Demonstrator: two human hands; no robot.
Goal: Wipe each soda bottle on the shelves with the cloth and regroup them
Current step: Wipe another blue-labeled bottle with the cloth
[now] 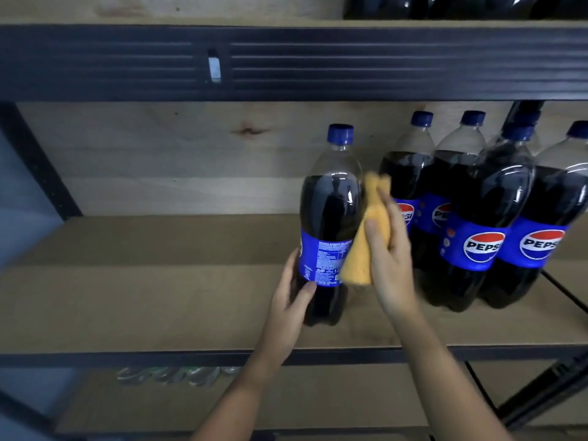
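Past the shelf's dark front edge [318, 356], bare board lay open to the left, where the left hand [288, 308] curled its fingers round a blue-labelled cola bottle [329, 224], the right hand [386, 253] clamping an orange cloth [366, 246] against it, beside four more bottles [483, 218] grouped rightward.

Left hand [294, 300] grips bottle [327, 224] low; right hand [386, 249] clutches cloth [366, 246].

Wiping a lone Pepsi bottle on the middle shelf

The left hand [291, 302] grips the Pepsi bottle [327, 218] low down, upright on the wooden shelf [159, 281]; the right hand [389, 249] holds an orange cloth [366, 246] against its side. Four more Pepsi bottles [496, 218] stand grouped just right.
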